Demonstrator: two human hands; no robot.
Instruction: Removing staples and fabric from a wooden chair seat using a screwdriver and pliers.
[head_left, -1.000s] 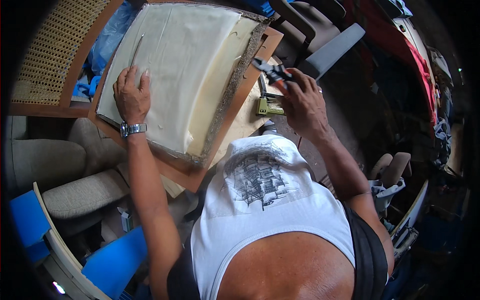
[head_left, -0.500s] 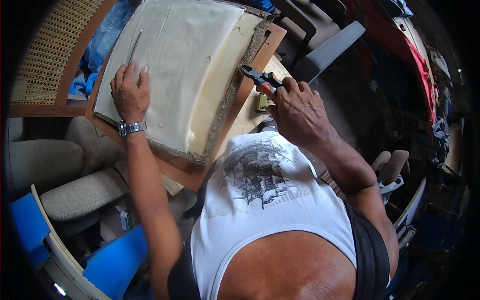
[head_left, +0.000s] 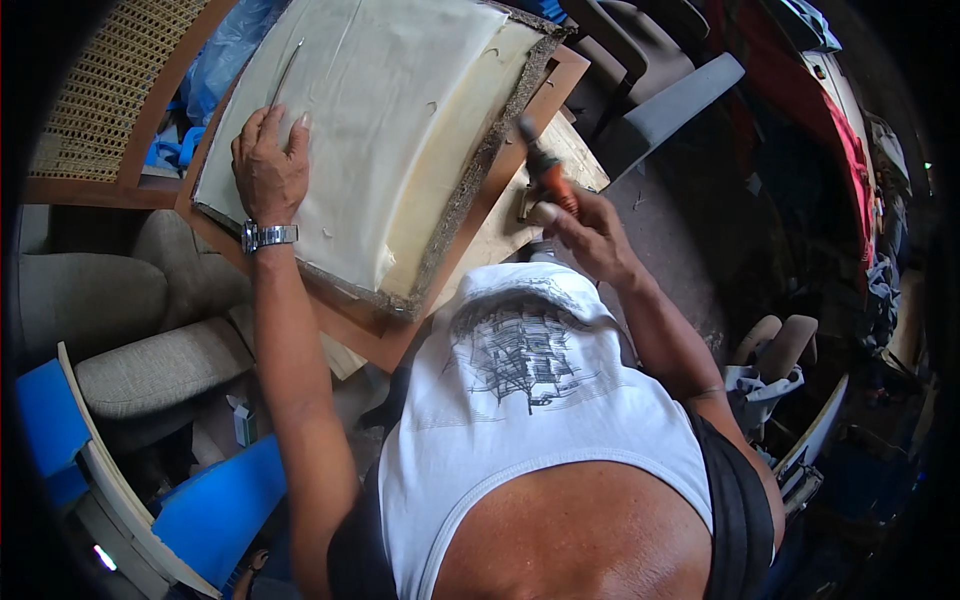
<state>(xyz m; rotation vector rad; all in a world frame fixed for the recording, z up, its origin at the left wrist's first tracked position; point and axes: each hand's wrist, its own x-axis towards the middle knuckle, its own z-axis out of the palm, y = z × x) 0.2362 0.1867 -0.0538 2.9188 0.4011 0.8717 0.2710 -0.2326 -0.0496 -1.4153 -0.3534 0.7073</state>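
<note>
A cream foam seat cushion [head_left: 400,110] with a rough dark fibre edge lies on a wooden board [head_left: 470,230]. My left hand [head_left: 268,170] presses flat on the cushion's left part, a metal watch on its wrist. A thin metal rod [head_left: 285,72] lies on the cushion just beyond its fingers. My right hand [head_left: 590,235] grips a pair of orange-handled pliers [head_left: 545,170], whose dark jaws point at the cushion's right fibre edge.
A cane-backed wooden chair [head_left: 110,90] stands at the far left. Beige upholstered cushions [head_left: 130,330] and blue panels [head_left: 215,510] lie at the lower left. A grey chair part [head_left: 670,110] sits beyond the board. Clutter fills the dark right side.
My right hand has turned and brought the pliers down and left toward the cushion's fibre edge. My left hand has stayed flat on the cushion.
</note>
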